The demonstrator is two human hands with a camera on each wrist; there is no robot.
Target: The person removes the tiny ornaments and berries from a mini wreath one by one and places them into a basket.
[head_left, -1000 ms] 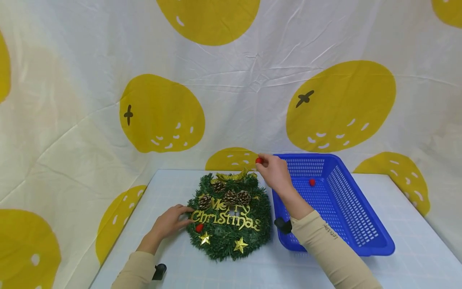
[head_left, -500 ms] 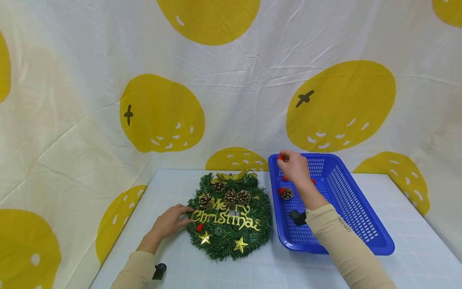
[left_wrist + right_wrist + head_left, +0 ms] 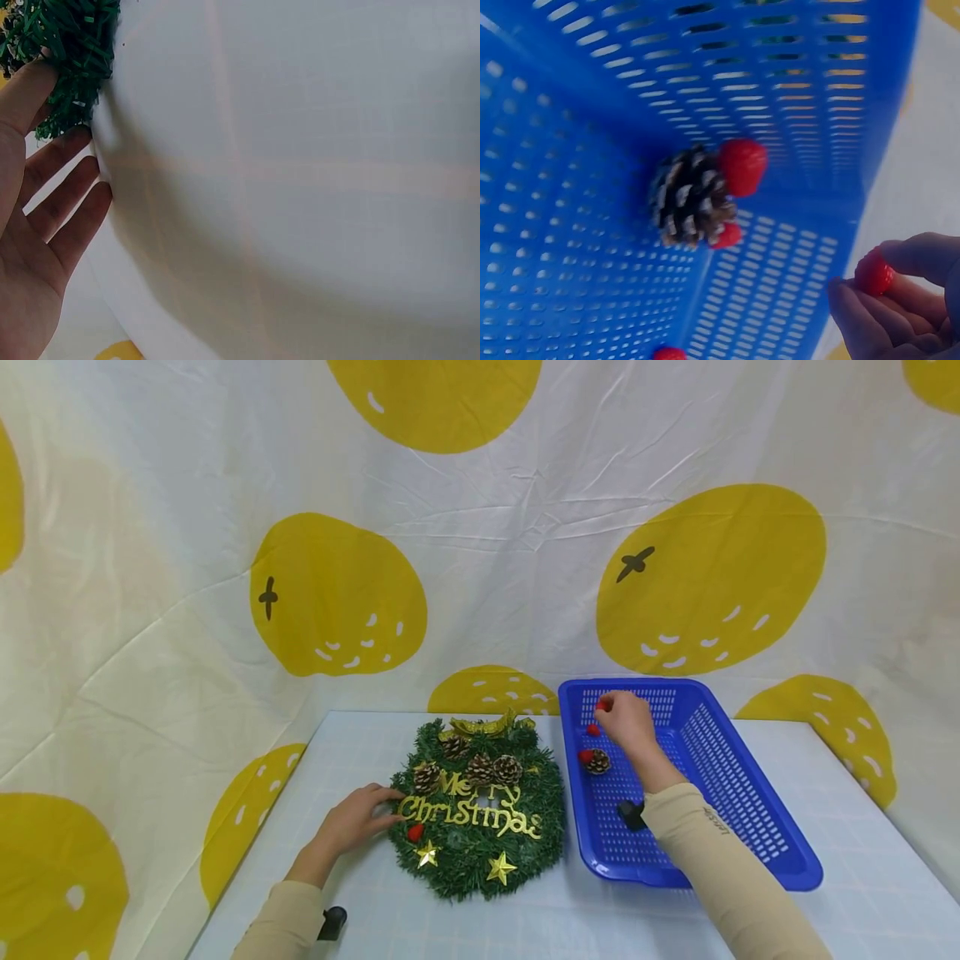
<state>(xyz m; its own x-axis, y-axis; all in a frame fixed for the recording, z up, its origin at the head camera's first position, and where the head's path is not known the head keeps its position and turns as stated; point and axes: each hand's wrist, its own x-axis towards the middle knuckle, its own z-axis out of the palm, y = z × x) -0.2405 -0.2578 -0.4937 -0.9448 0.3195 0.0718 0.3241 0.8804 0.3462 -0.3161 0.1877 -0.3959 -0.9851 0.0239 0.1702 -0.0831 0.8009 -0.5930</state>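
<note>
Shifted right since the earlier frame, the right hand point(image 3: 628, 721) pinches a round red berry point(image 3: 874, 271), best released low inside the blue plastic basket point(image 3: 738, 781), frame right, the left hand point(image 3: 356, 818) spread, touching the bushy green wreath point(image 3: 465, 862).

We counted two hands, one left hand point(image 3: 356, 820) and one right hand point(image 3: 628, 723), with one wreath point(image 3: 467, 850) and one basket point(image 3: 738, 814). We found five pinecones point(image 3: 507, 769): four on the wreath and one in the basket. Our berries point(image 3: 742, 166) came to five: three lying in the basket, one in the right hand and one on the wreath. We made out two whole stars point(image 3: 501, 867), two gold words point(image 3: 498, 819), one ribbon point(image 3: 487, 727), two sleeves point(image 3: 731, 872), one table point(image 3: 435, 933) and one backdrop point(image 3: 510, 585).
</note>
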